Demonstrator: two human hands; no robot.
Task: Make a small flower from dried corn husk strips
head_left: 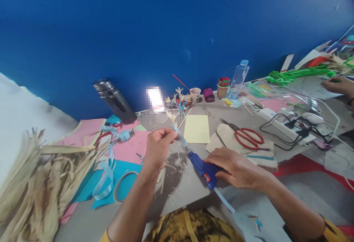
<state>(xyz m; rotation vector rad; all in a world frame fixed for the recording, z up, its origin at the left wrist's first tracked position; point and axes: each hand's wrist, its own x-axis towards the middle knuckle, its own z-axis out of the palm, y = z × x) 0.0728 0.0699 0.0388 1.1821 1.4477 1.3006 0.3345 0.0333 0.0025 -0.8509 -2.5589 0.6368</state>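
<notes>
Between the thumb and fingers of my left hand [160, 142] is a small corn husk flower [172, 116], its pale petals pointing up and away. A strip of light blue ribbon [181, 137] runs down from its base toward my right hand. My right hand [229, 164] is wrapped round a blue hot glue gun [203, 169], whose nozzle is at the lower end of the ribbon; whether they touch I cannot tell. A translucent glue stick [225, 200] sticks out of the gun's back end. Husk scraps lie on the table below my hands.
Dried corn husks [49, 183] and a ribbon roll [124, 136] lie left, near a tape ring [117, 188]. A dark flask [116, 102] stands behind. Red-handled scissors [249, 138] rest on a cloth glove [221, 140]. Right are a power strip [284, 127] with cables and another person's hand [337, 86].
</notes>
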